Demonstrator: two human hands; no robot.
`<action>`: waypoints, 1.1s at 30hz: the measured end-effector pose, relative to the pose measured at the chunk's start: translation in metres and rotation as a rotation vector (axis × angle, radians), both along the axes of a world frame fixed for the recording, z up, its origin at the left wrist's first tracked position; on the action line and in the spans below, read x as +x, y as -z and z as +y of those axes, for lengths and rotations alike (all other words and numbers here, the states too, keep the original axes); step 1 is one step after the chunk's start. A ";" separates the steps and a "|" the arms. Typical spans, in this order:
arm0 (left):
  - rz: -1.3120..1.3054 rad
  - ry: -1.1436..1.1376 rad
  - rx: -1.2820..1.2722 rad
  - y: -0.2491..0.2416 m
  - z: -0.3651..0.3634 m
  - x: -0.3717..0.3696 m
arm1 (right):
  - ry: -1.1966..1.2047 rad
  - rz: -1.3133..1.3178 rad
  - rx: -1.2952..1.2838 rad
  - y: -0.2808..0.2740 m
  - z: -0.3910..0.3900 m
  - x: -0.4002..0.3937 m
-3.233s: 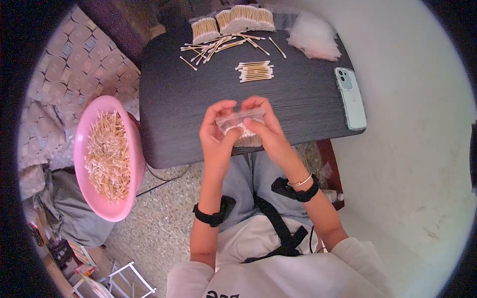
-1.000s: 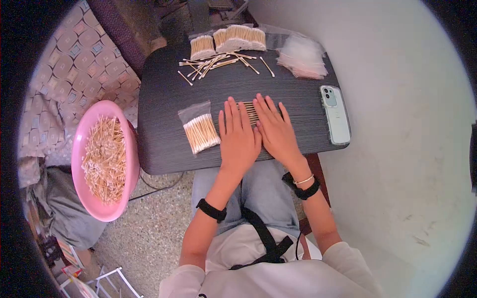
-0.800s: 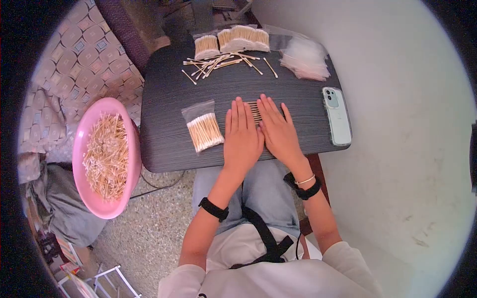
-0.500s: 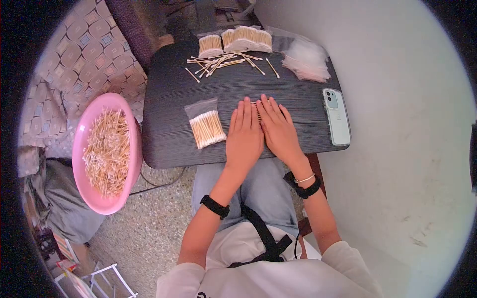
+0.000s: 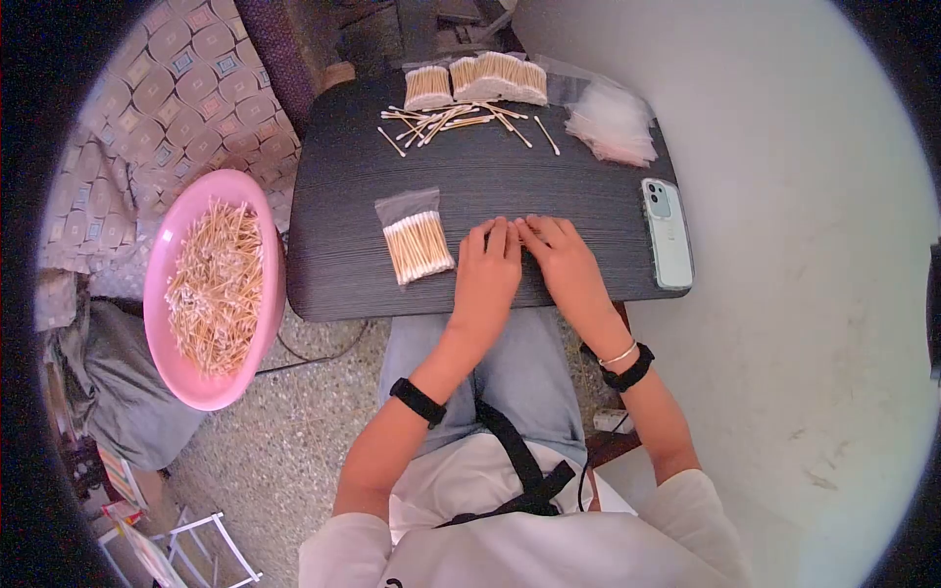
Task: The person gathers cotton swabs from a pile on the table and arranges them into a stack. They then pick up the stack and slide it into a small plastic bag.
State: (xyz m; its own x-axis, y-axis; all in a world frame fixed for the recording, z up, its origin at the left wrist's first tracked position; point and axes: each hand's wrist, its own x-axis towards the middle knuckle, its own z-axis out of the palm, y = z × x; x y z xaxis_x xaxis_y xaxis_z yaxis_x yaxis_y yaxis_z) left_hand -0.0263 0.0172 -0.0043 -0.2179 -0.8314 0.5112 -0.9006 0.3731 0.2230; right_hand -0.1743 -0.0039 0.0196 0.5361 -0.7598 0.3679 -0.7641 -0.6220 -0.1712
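Observation:
My left hand (image 5: 489, 269) and my right hand (image 5: 567, 265) are side by side over the middle of the table, fingers curled down and fingertips nearly meeting. Whatever they grip is hidden beneath the fingers. Just left of my left hand lies a clear plastic bag of cotton swabs (image 5: 420, 247), its swabs lined up in a row. Loose cotton swabs (image 5: 456, 122) are scattered farther back. Behind them are filled bags of cotton swabs (image 5: 498, 80) side by side.
A pink tub (image 5: 160, 323) heaped with cotton swabs stands to the left of the dark table (image 5: 338, 211). Empty plastic bags (image 5: 613, 122) are piled at the back right. A phone (image 5: 669, 240) lies along the right edge, near the wall (image 5: 784, 255).
My fingers were stretched flat over some thin sticks partly visible between the hands; now they are curled and drawn back towards me. The whole view has shifted slightly.

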 end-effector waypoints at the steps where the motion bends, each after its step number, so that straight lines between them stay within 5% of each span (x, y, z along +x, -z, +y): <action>1: -0.020 -0.002 0.011 -0.002 0.000 0.000 | -0.001 0.023 -0.006 -0.003 0.000 0.002; 20: -0.278 -0.067 0.054 -0.008 -0.001 -0.005 | 0.015 0.253 -0.163 0.003 -0.002 0.006; 26: -0.102 0.142 0.252 -0.021 0.014 0.012 | -0.056 0.105 0.044 -0.015 0.020 -0.001; 33: 0.026 0.493 0.624 -0.054 0.039 0.042 | -0.134 0.037 0.630 -0.048 0.054 -0.016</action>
